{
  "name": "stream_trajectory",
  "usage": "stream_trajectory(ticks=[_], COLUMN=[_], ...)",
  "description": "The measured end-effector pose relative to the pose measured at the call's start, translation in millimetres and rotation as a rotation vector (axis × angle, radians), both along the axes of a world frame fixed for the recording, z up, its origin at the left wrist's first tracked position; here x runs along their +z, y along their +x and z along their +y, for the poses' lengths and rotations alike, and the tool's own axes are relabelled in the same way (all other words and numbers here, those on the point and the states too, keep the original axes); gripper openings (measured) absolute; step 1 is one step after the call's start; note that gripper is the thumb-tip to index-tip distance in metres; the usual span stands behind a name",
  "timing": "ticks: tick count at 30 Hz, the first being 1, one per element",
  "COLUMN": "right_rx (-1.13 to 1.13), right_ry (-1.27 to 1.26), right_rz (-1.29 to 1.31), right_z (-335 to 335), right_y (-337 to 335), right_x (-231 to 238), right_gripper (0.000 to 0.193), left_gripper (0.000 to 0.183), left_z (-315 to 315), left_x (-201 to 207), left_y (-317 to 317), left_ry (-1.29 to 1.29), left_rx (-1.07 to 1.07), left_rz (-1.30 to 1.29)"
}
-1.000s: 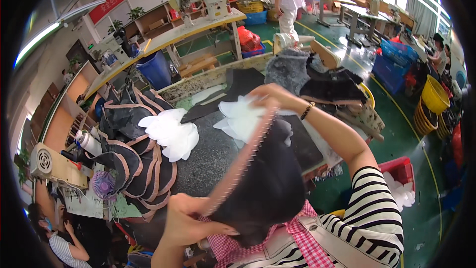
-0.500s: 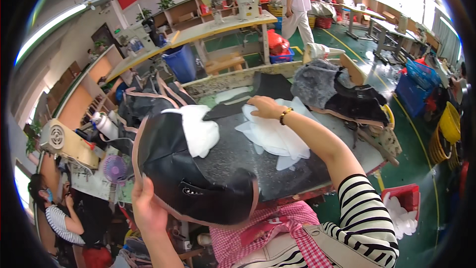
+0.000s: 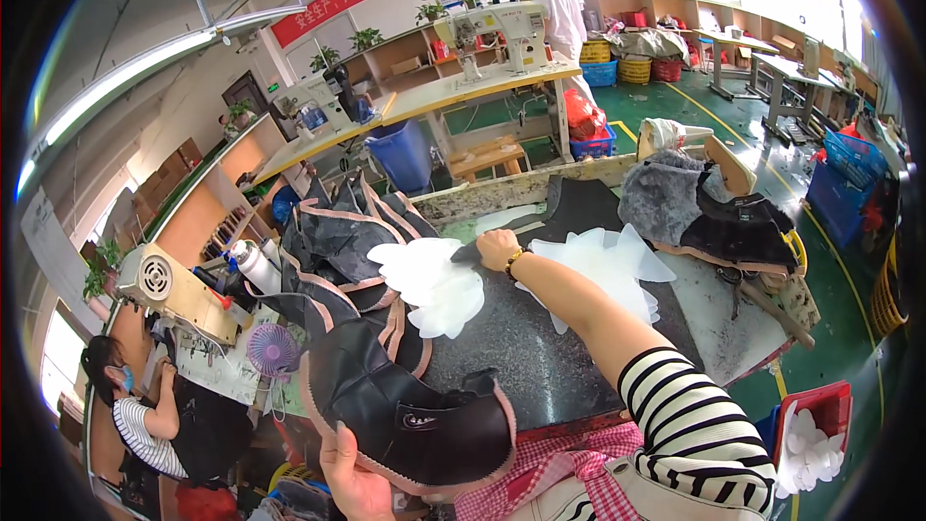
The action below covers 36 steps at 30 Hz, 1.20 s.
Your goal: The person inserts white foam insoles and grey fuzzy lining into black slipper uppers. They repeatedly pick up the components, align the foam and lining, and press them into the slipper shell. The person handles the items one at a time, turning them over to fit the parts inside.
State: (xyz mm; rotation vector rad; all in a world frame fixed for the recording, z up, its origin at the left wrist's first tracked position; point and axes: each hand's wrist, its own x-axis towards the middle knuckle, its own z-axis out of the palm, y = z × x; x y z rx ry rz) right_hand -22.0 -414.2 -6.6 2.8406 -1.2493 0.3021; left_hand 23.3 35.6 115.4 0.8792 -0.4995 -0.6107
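Observation:
At the near edge of the bench, my left hand (image 3: 357,478) grips the lower edge of a black leather boot upper (image 3: 415,415). The upper has a pale pinkish raw border and a small shiny ornament. Over the middle of the bench, my right hand (image 3: 499,250) is closed on a dark grey fabric piece (image 3: 467,255), whose tip pokes out to the left of the fist. That tip touches a fan of white sheet pieces (image 3: 439,291). A second pile of white pieces (image 3: 603,270) lies under and right of my right forearm.
Stacked boot uppers (image 3: 338,241) crowd the bench's left side. A fur-lined upper (image 3: 675,198) lies at the far right. Left of the bench are a small purple fan (image 3: 272,349), a sewing machine (image 3: 174,291) and a seated co-worker (image 3: 145,415). A red bin (image 3: 815,434) stands on the right.
My right hand has closed from a loose reach into a fist beside the left white pieces. The boot upper has tipped lower, off those pieces. My view has shifted, and the walking person has moved farther off.

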Motion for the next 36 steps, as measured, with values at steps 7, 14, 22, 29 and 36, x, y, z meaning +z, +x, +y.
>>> stream_trajectory(ticks=[7,14,22,29,36], right_rx=[-0.413,-0.009,0.393,0.715,0.454], right_ry=[-0.483,-0.514,-0.075,1.580,1.056], right_rz=[-1.058,-0.930,0.405,-0.622,-0.460], right_z=[-108,5,204,143,202], right_y=[-79,-225,-141,-171,-210], right_x=[58,256,148,124,196], right_gripper=[0.016,0.031,0.039,0.076,0.039], left_gripper=[0.034,0.061,0.059,0.076,0.034], left_z=[16,6,-18,-50,-79], left_x=[14,23,58,50,-32], left_y=[6,-13,-44,-78,-123], left_ry=[-0.039,-0.013,-0.287,-0.286,-0.138], left_rx=[0.009,0.153,0.213,-0.109,-0.295], left_rz=[0.046,-0.070,-0.045,-0.175,-0.300])
